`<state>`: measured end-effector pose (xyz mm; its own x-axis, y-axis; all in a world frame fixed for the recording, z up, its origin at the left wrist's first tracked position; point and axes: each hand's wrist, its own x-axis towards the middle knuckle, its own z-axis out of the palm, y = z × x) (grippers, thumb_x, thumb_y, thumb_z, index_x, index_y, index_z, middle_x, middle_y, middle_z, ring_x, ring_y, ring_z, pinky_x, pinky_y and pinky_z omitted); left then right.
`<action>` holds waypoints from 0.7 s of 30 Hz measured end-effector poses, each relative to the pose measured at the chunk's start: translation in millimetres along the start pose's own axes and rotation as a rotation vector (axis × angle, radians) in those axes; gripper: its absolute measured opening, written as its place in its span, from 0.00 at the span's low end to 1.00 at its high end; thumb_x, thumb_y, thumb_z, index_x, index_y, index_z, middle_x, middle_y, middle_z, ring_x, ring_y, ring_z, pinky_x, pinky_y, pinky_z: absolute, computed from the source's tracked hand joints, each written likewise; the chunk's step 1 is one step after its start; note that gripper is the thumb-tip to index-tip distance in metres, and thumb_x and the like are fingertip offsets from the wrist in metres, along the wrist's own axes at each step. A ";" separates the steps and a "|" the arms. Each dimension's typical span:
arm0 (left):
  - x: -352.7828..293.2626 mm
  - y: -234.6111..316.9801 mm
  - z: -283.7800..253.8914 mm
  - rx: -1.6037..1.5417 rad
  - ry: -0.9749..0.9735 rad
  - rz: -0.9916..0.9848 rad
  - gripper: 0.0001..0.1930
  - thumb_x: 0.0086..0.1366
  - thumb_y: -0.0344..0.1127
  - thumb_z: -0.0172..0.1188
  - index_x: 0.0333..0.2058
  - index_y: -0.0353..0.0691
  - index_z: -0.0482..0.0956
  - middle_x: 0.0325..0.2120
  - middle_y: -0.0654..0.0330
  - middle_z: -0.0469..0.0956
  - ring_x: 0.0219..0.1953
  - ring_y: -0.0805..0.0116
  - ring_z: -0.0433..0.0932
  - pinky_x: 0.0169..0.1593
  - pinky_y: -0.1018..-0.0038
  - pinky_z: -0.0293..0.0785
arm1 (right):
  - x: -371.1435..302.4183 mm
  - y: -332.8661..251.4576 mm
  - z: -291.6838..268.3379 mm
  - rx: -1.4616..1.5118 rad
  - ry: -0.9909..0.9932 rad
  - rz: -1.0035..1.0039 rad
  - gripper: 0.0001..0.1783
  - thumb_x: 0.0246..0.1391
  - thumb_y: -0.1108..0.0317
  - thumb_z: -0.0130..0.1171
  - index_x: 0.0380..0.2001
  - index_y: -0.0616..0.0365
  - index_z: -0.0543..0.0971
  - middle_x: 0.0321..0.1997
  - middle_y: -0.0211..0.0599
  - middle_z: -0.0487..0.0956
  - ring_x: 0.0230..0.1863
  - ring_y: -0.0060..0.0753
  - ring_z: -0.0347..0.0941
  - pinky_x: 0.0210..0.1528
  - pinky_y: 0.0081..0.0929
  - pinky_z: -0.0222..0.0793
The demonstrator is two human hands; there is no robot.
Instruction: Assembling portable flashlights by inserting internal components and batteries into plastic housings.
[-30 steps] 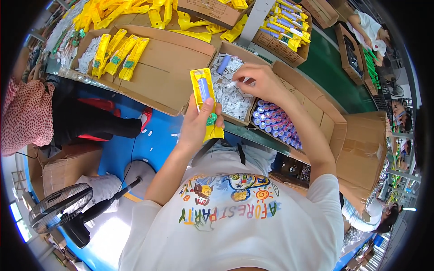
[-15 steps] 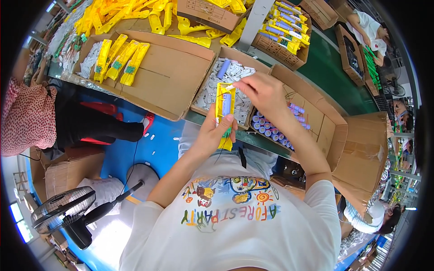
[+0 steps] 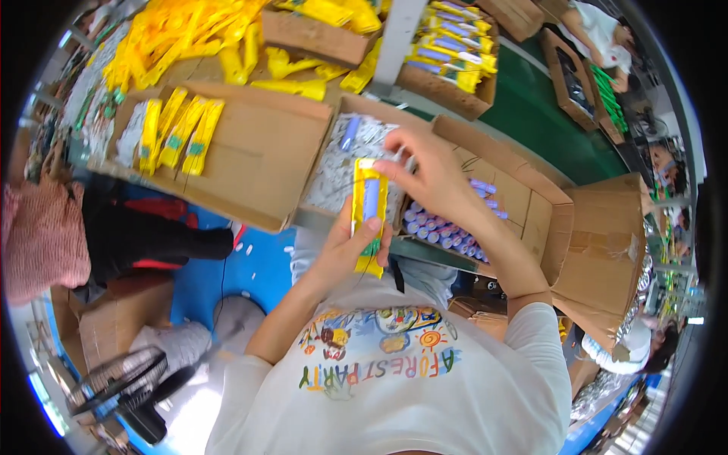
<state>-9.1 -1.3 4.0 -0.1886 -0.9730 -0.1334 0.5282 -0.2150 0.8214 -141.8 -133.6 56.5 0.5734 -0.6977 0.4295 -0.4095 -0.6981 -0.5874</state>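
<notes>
My left hand is closed around a narrow yellow plastic casing, held upright before my chest. A purple cylindrical battery cell lies inside it, above a green circuit board partly under my left thumb. Thin dark wires come off the casing. At its upper end, my right hand has its thumb at the white part there, while the index finger is bent and apart from the thumb. Nothing shows between those fingers. Behind the hands, a carton of small white pieces also has a loose purple cell in it.
Left of centre, a shallow carton has several yellow casings with boards. Purple cells stand in the right carton. Empty yellow casings pile up behind. A fan and a seated person are at left.
My right thumb and index finger have parted; the white piece they pinched now appears to sit at the casing's top end. The casing has shifted slightly down and left in view.
</notes>
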 end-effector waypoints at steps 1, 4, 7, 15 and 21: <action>2.0 0.4 2.8 -0.029 0.006 -0.017 0.24 0.69 0.45 0.50 0.56 0.42 0.54 0.27 0.59 0.71 0.23 0.70 0.73 0.30 0.75 0.73 | 0.0 4.1 -0.2 0.355 -0.213 0.193 0.13 0.57 0.62 0.59 0.36 0.63 0.76 0.29 0.31 0.76 0.27 0.15 0.69 0.25 0.20 0.66; 8.9 5.0 0.3 -0.030 -0.070 -0.094 0.33 0.64 0.44 0.55 0.61 0.40 0.49 0.34 0.54 0.72 0.32 0.65 0.77 0.39 0.71 0.76 | -1.8 24.5 -9.4 0.642 -0.443 0.334 0.13 0.60 0.63 0.55 0.42 0.61 0.75 0.36 0.28 0.76 0.36 0.13 0.72 0.32 0.15 0.70; 25.6 17.2 -14.6 0.015 -0.429 -0.017 0.40 0.62 0.40 0.59 0.65 0.39 0.45 0.56 0.49 0.64 0.55 0.58 0.69 0.56 0.62 0.67 | -0.9 44.5 -19.0 0.838 -0.364 0.442 0.14 0.63 0.59 0.51 0.42 0.59 0.75 0.35 0.27 0.77 0.35 0.13 0.72 0.33 0.16 0.71; 37.0 113.8 -132.0 0.583 0.613 0.257 0.19 0.68 0.38 0.52 0.54 0.35 0.69 0.45 0.54 0.75 0.44 0.66 0.76 0.48 0.72 0.74 | 66.6 151.0 -107.8 0.663 0.042 0.656 0.17 0.62 0.54 0.51 0.39 0.58 0.74 0.32 0.28 0.76 0.32 0.17 0.72 0.34 0.20 0.70; 4.3 141.6 -257.9 2.176 1.150 0.134 0.22 0.59 0.31 0.58 0.53 0.34 0.67 0.40 0.44 0.74 0.43 0.43 0.73 0.46 0.55 0.69 | 202.2 297.0 -161.1 0.032 0.347 0.393 0.20 0.58 0.51 0.55 0.40 0.57 0.81 0.34 0.30 0.80 0.34 0.21 0.74 0.38 0.22 0.69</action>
<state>278.4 -57.7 -23.2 0.4620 -0.7733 0.4343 -0.8341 -0.5452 -0.0835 -261.8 -508.0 79.5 0.1100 -0.9221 0.3709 -0.5217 -0.3712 -0.7681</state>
